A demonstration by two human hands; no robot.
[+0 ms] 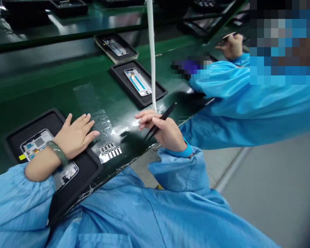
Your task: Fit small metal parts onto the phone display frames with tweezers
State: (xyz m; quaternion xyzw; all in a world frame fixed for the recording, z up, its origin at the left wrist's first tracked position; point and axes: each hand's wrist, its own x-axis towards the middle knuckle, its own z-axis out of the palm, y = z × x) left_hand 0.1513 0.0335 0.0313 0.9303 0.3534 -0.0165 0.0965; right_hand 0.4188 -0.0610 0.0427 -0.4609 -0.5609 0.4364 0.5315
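My left hand (76,135) is spread open, palm down, over the edge of a black foam tray (53,120) and the clear plastic film (100,120) beside it. Beneath my left wrist, a phone frame (67,177) with exposed inner parts lies in that tray, partly covered by the arm. My right hand (167,132) has black tweezers (167,112) between thumb and fingers, tips pointing down to the left above the table edge. Between the hands, a sheet of small silver-and-black stickers (110,151) rests on the green table.
Farther back sit two more trays, each with a phone frame (138,82) (116,47). A white cable (151,51) hangs down close to my right hand. At the right, a co-worker's blue sleeve (222,79) and hand (232,46) reach over the table (54,82). A shelf runs along the back.
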